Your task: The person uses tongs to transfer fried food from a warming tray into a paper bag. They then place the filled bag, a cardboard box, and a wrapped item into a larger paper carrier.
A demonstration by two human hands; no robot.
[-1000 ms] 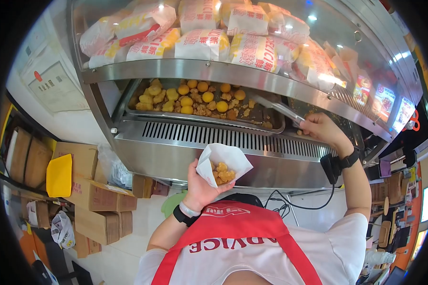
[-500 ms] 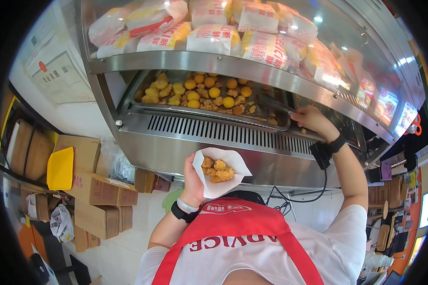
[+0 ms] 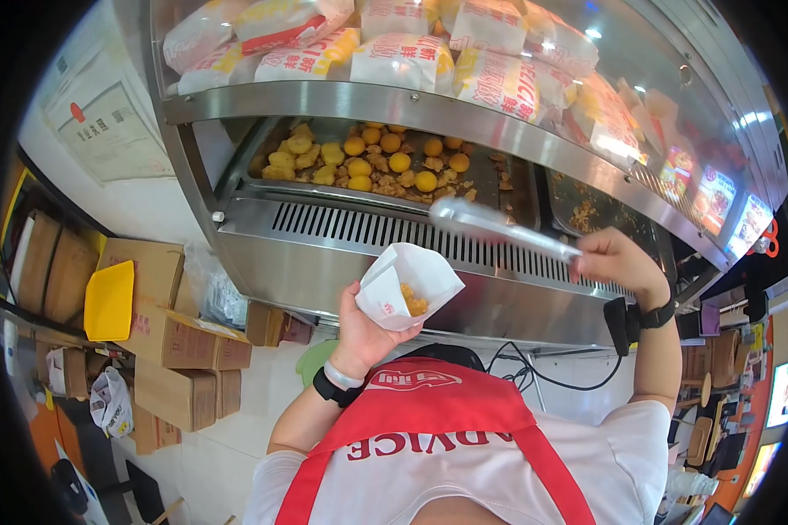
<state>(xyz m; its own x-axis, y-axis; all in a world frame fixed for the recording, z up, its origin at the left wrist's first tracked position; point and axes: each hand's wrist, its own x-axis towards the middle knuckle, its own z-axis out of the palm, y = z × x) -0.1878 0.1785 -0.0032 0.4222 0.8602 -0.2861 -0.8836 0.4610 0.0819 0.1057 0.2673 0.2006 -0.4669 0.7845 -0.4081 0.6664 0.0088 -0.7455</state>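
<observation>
My left hand (image 3: pixel 369 337) is wrapped round a white paper bag (image 3: pixel 390 293), held tilted in front of the warmer. Golden fried chicken pieces (image 3: pixel 414 302) show inside its mouth. In my right hand (image 3: pixel 620 262) are metal tongs (image 3: pixel 508 229), blurred by motion and pointing left above the vented steel ledge. Behind them lies a metal tray (image 3: pixel 385 198) with yellow balls (image 3: pixel 400 162), fried pieces and pale yellow nuggets (image 3: pixel 282 164) at its left end. Whether the tongs' tips grip anything cannot be made out.
A glass-fronted steel display warmer (image 3: pixel 324 94) spans the front, with printed paper bags (image 3: pixel 403 63) on its upper shelf. A second tray (image 3: pixel 587 206) with crumbs sits at right. Cardboard boxes (image 3: pixel 175 398) and a yellow tray (image 3: pixel 109 300) stand at left. A black cable (image 3: pixel 578 385) hangs below.
My right hand has drawn the tongs out of the tray, toward me and over the ledge. The paper bag has risen and tilted, so less of the chicken shows.
</observation>
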